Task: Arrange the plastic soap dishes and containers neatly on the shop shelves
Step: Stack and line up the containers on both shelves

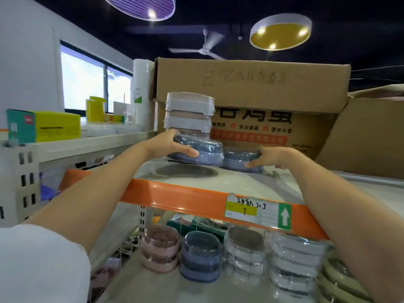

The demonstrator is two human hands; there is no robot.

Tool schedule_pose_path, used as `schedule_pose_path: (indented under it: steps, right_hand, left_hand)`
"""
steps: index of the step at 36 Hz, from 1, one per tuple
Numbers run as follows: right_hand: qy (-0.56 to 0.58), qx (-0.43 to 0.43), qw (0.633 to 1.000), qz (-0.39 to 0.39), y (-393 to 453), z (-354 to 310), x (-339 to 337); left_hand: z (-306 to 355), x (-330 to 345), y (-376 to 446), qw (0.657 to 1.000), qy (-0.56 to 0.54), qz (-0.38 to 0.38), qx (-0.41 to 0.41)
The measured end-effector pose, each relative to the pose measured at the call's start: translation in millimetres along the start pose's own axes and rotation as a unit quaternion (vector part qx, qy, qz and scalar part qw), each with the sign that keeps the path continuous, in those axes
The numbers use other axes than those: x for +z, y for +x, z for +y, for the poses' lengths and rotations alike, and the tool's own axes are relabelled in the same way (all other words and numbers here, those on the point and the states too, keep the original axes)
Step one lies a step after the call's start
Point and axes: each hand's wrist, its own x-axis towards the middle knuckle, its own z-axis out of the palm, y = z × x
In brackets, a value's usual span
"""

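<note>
Nearest, on the lower shelf (153, 287), stand short stacks of film-wrapped soap dishes: a pink stack (160, 248), a blue stack (200, 256), a grey stack (244, 252), a second grey stack (294, 262) further right, and a greenish stack (341, 285) cut off by the right forearm and the frame's bottom edge; the wrap blurs their outlines, so the count in each is hard to tell. Above them runs the orange shelf rail (175, 193) with a price label (258, 212) whose handwriting is only partly legible. On the upper shelf (251, 182), the left hand (172, 144) grips a blue wrapped soap dish (203, 154), thumb along its near side, fingers curled over the far edge and hidden. The right hand (272, 158) holds a second blue soap dish (238, 160) just to the right, touching the first, thumb at its near rim, the other fingers out of sight behind it. Behind the left hand rises a stack of grey rectangular containers (189, 112), their contents obscured by wrap. Farthest stands a cardboard box (262, 88) with faint scrawled writing; to the left, on another shelf, a yellow-and-teal box (43, 125).
</note>
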Motion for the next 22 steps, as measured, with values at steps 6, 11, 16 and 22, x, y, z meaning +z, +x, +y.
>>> schedule_pose_path:
  steps: [6,11,16,22]
  right_hand:
    - [0.033,-0.05,0.998,0.037,-2.9,8.4,-7.6]
    - [0.082,-0.069,0.992,0.067,-10.8,18.6,-31.8]
    - [0.189,-0.083,0.975,0.085,-15.8,37.3,-45.8]
    - [0.291,-0.088,0.953,0.009,-26.4,54.5,-35.4]
  left_hand:
    - [22.4,8.6,5.6,0.999,0.018,-0.022,0.022]
    - [51.2,25.0,14.9,0.998,0.026,-0.037,0.031]
    - [74.0,46.6,24.7,0.998,0.017,-0.04,0.037]
    - [81.7,75.2,34.7,0.999,-0.005,-0.021,0.037]
